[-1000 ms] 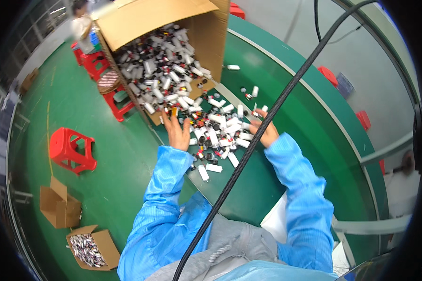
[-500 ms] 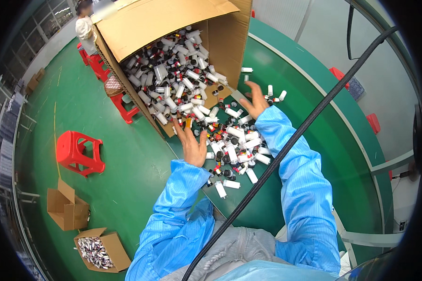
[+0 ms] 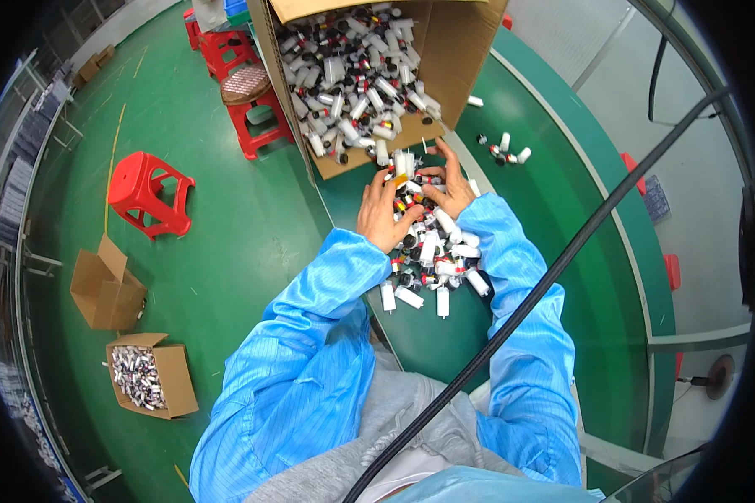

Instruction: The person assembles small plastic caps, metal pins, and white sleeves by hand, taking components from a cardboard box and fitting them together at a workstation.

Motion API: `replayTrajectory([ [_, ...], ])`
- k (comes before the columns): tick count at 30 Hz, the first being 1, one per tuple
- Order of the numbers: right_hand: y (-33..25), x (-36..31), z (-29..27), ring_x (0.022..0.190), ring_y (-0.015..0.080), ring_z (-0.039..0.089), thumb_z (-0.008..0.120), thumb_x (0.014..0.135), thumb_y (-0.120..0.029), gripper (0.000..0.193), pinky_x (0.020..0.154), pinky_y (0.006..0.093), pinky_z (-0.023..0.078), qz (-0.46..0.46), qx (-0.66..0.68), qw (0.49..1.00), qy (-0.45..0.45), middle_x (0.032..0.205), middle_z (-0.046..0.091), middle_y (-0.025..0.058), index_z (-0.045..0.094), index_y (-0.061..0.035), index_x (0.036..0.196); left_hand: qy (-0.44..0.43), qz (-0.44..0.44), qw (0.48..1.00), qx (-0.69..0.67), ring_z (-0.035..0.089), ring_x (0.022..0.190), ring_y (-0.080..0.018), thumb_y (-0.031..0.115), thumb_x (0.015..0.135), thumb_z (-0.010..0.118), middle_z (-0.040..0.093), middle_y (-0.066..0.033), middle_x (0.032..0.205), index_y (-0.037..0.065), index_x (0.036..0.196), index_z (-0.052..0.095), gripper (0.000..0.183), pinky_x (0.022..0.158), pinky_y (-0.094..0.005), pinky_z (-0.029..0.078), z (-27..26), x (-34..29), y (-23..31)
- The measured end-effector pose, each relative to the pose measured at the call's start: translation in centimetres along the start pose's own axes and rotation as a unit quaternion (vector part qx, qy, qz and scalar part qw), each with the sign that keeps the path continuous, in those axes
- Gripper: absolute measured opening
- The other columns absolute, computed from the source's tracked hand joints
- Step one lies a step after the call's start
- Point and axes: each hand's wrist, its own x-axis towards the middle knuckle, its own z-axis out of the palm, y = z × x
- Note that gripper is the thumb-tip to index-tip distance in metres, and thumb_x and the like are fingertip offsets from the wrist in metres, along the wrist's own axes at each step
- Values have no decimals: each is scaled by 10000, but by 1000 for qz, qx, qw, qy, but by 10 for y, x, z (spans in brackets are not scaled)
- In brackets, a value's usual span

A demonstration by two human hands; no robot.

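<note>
A pile of small white cylindrical pieces [image 3: 429,249] with black and red ends lies on the green table in front of me. My left hand [image 3: 382,216] rests at the pile's left side, fingers spread and curved over its far part. Opposite it, my right hand [image 3: 451,186] cups the pile's right side with the fingers apart. Several pieces sit between the two hands, touched but not gripped. A yellow patch [image 3: 400,179] shows at my left fingertips. Just beyond, a large cardboard box [image 3: 445,67] lies open toward me, heaped with the same pieces.
A few loose pieces [image 3: 505,151] lie right of the box. A black cable [image 3: 554,272] crosses the view diagonally. On the floor at left are a red stool [image 3: 147,193], an open carton [image 3: 105,289] and a carton of pieces [image 3: 174,381]. More red stools stand behind.
My hands have come closer together around the far part of the pile; earlier they were wide apart on either side. The view has shifted, so the box sits higher in it.
</note>
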Motion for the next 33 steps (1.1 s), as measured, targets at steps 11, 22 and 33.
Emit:
replayTrajectory([
  [11, -37, -130, -46, 1087, 239, 601, 640, 756, 119, 940, 888, 370, 490, 31, 5, 999, 29, 1421, 345, 170, 87, -60, 1495, -47, 22, 998, -33, 201, 1384, -500, 376, 841, 677, 116, -324, 1513, -19, 1361, 375, 720, 1114, -620, 146, 50, -96, 91],
  [22, -43, -131, -81, 1369, 376, 369, 586, 804, 72, 818, 1121, 452, 309, 60, -75, 994, 42, 1509, 219, 188, 142, -45, 1481, 85, 51, 995, 29, 183, 1390, -482, 172, 885, 606, 165, -265, 1527, 6, 1341, 419, 521, 1106, -664, 62, 6, -33, 37],
  [33, -21, -97, -50, 1277, 335, 485, 530, 812, 104, 876, 1042, 420, 409, 91, 68, 993, -1, 1513, 224, 185, 40, -85, 1514, -33, 45, 985, 160, 380, 1310, -392, 261, 910, 589, 486, -211, 1326, -2, 1218, 539, 408, 1114, -553, 233, 17, 7, 5],
])
